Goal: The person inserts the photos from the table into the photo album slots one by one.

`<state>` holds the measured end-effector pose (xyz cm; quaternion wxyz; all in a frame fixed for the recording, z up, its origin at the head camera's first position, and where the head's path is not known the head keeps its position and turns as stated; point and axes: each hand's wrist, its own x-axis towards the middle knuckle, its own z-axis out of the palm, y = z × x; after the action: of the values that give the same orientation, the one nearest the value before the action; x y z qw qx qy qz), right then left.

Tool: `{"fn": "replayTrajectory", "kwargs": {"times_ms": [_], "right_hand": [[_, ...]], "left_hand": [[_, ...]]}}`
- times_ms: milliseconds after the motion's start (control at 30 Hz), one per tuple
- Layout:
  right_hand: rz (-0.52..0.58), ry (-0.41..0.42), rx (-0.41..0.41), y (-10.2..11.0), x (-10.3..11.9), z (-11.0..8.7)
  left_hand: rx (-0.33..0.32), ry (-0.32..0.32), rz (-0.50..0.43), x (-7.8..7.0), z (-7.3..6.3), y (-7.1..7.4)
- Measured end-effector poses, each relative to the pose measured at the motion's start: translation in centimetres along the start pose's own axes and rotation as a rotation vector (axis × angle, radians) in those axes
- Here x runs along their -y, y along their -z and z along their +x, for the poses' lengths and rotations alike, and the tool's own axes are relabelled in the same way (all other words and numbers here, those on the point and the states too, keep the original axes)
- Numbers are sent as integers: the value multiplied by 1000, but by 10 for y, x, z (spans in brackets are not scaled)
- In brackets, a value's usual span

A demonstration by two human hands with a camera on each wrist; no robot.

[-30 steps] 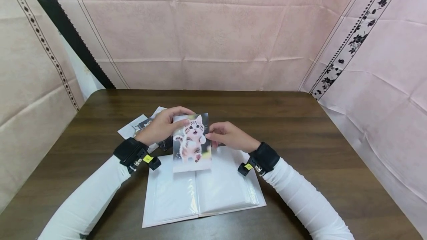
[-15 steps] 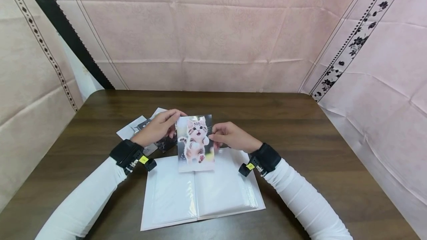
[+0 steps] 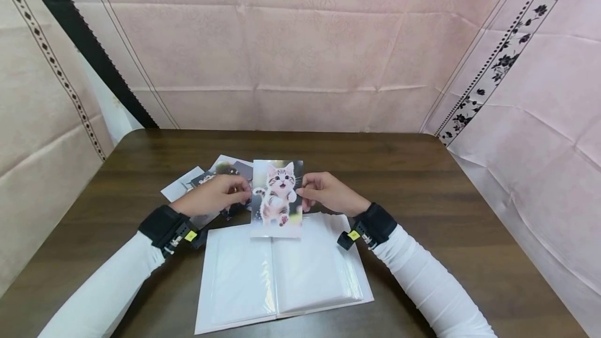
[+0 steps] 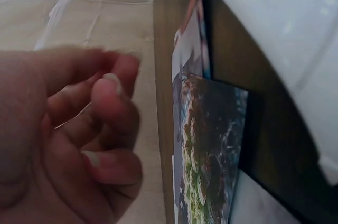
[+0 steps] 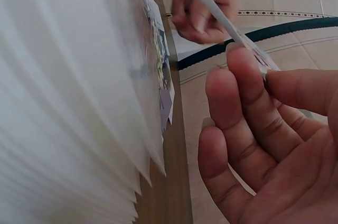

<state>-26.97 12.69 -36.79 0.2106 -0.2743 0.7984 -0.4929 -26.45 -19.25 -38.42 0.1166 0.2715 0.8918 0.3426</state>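
A kitten photo (image 3: 278,200) is held upright above the open photo album (image 3: 235,286). My right hand (image 3: 331,192) pinches its right edge between thumb and forefinger; in the right wrist view the photo (image 5: 211,10) appears almost edge-on. My left hand (image 3: 220,193) is beside the photo's left edge, its fingers loosely bent. In the left wrist view nothing lies between the left hand's fingers (image 4: 113,108). Clear sleeves cover both facing album pages. Beneath and behind the left hand, several other photos (image 4: 211,129) overlap on the table, partly hidden by it.
The brown wooden table (image 3: 422,213) ends at a far edge in front of a pale pink cloth backdrop (image 3: 319,51). Side cloths hang left and right. In the right wrist view, the album's fanned pages (image 5: 68,102) rise close to the right hand.
My left hand has let go of the kitten photo and drawn back to the left and down. The right hand keeps its pinch, and the photo has shifted slightly right.
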Motion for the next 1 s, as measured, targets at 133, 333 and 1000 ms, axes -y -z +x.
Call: {"fn": "replayTrajectory", "kwargs": {"times_ms": [133,333,1000], "right_hand": [[-10,-10,-21,2,1,0],[5,-13,-39,4,-1,2],[54,-13,-114,6,-9,3]], "left_hand": [[120,-16,20,-7,-5,-3],[206,-50,33,-13,-7,-5],[261,-20,11,-10,-9,-14]]}}
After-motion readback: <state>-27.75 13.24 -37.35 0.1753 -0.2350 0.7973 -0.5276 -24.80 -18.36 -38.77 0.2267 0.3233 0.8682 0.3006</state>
